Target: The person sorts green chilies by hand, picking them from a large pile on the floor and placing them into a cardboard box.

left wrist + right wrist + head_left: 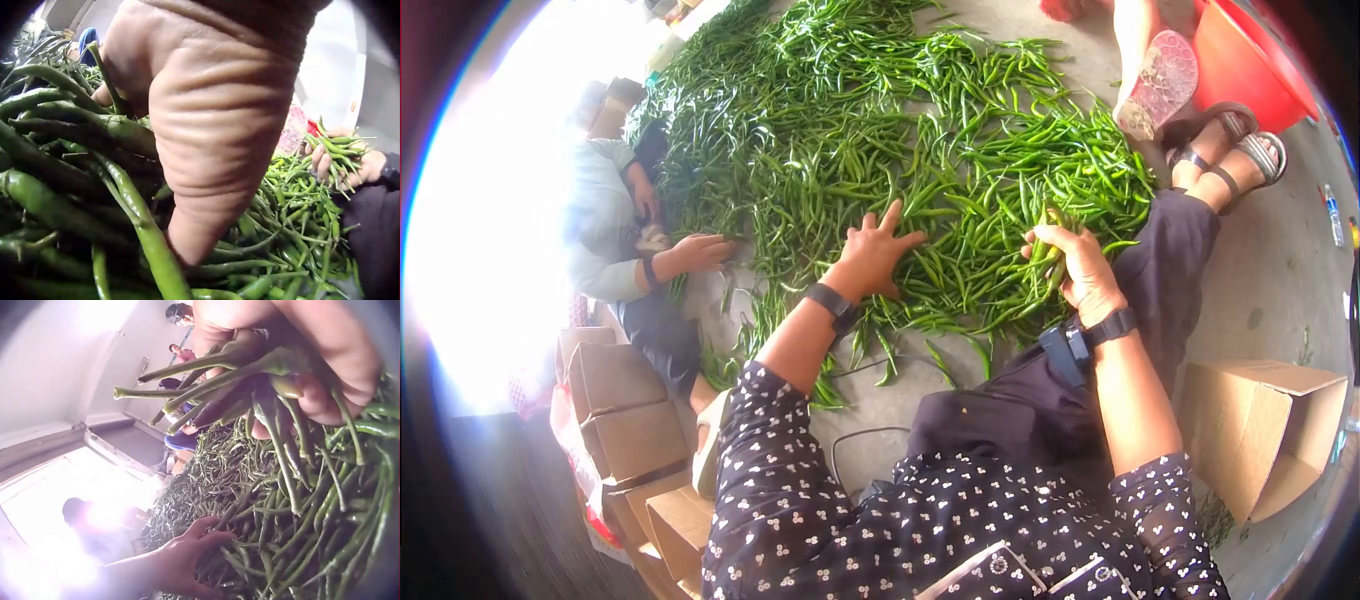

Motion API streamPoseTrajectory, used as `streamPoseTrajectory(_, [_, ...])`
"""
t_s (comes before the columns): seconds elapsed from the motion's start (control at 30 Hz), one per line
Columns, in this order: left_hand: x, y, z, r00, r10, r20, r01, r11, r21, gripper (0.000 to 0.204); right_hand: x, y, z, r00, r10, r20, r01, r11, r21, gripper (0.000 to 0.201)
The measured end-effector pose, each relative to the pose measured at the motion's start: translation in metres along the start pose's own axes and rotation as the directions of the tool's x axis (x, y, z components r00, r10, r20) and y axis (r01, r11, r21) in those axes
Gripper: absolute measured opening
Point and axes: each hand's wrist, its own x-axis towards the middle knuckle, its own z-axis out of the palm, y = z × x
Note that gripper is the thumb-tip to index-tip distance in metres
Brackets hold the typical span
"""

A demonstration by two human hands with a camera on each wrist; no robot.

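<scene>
A wide heap of green chili peppers point(960, 190) covers the floor in front of me. My left hand point(872, 258) reaches down onto the heap with fingers spread. Up close in the left wrist view, a digit of that hand point(212, 144) dips in among the chilies, and its other fingertips are mostly hidden. To the right, my right hand point(1088, 270) grips a small bunch of chilies point(269, 369) above the heap's near edge. Their stems stick out past the curled fingers in the right wrist view.
Another person's hand point(700, 254) is at the heap's left side. Cardboard boxes stand at left point(635, 438), and an open cardboard box point(1250, 435) lies at right. A red basin point(1250, 65) and sandalled feet point(1230, 160) are at the upper right. A cable point(870, 432) crosses the floor.
</scene>
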Motion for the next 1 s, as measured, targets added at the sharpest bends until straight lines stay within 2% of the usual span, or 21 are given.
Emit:
streamPoseTrajectory(0.1, [0.003, -0.004, 0.005, 0.997, 0.012, -0.070, -0.012, 1.000, 0.000, 0.086, 0.001, 0.002, 0.000, 1.000, 0.007, 0.005, -0.007, 1.000, -0.001, 0.015])
streamPoseTrajectory(0.17, [0.006, -0.010, 0.011, 0.990, 0.079, -0.118, -0.084, 0.995, -0.043, 0.086, 0.001, 0.001, 0.000, 1.000, 0.002, 0.003, -0.002, 1.000, 0.002, 0.016])
streamPoseTrajectory(0.3, [-0.007, 0.002, 0.005, 0.997, 0.054, -0.054, -0.055, 0.998, -0.026, 0.086, 0.001, 0.000, -0.002, 1.000, -0.021, -0.013, 0.021, 1.000, -0.001, 0.015])
streamPoseTrajectory(0.37, [-0.015, 0.002, 0.007, 0.984, 0.107, -0.139, -0.114, 0.993, -0.041, 0.085, 0.001, 0.001, 0.000, 1.000, -0.017, -0.007, 0.017, 1.000, 0.004, 0.015])
streamPoseTrajectory(0.4, [-0.015, 0.000, 0.011, 0.962, 0.155, -0.227, -0.164, 0.986, -0.022, 0.085, 0.001, 0.001, 0.001, 1.000, -0.009, -0.007, 0.009, 1.000, 0.012, 0.015])
streamPoseTrajectory(0.63, [-0.006, -0.001, 0.019, 0.958, 0.218, -0.184, -0.222, 0.975, -0.002, 0.070, 0.002, 0.000, -0.002, 1.000, -0.008, -0.020, 0.009, 1.000, 0.009, 0.014])
streamPoseTrajectory(0.7, [-0.011, 0.001, 0.026, 0.926, 0.236, -0.296, -0.226, 0.972, 0.069, 0.063, 0.003, 0.001, -0.002, 1.000, -0.015, -0.023, 0.016, 1.000, 0.013, 0.014])
streamPoseTrajectory(0.77, [-0.013, -0.001, 0.027, 0.918, 0.231, -0.323, -0.216, 0.973, 0.082, 0.063, 0.003, 0.003, 0.000, 1.000, -0.018, -0.020, 0.019, 0.999, 0.026, 0.014])
streamPoseTrajectory(0.83, [-0.013, -0.004, 0.016, 0.903, 0.176, -0.391, -0.173, 0.984, 0.045, 0.063, 0.002, 0.002, 0.002, 1.000, -0.010, -0.019, 0.010, 1.000, 0.016, 0.015])
streamPoseTrajectory(0.87, [-0.013, -0.009, 0.009, 0.919, 0.105, -0.381, -0.120, 0.993, -0.015, 0.062, 0.001, 0.001, 0.002, 1.000, -0.015, -0.016, 0.015, 1.000, 0.003, 0.016])
streamPoseTrajectory(0.9, [-0.014, -0.015, 0.004, 0.903, 0.044, -0.428, -0.059, 0.998, -0.021, 0.059, 0.001, 0.001, 0.002, 1.000, -0.019, -0.015, 0.019, 1.000, -0.010, 0.016])
streamPoseTrajectory(0.97, [-0.013, -0.034, -0.009, 0.817, -0.085, -0.571, 0.059, 0.996, -0.063, 0.054, 0.000, 0.000, 0.002, 1.000, -0.013, -0.011, 0.013, 1.000, 0.003, 0.017])
streamPoseTrajectory(1.0, [-0.012, -0.050, -0.020, 0.775, -0.129, -0.619, 0.071, 0.990, -0.118, 0.052, 0.000, 0.000, 0.003, 1.000, 0.002, -0.031, -0.001, 1.000, 0.019, 0.017])
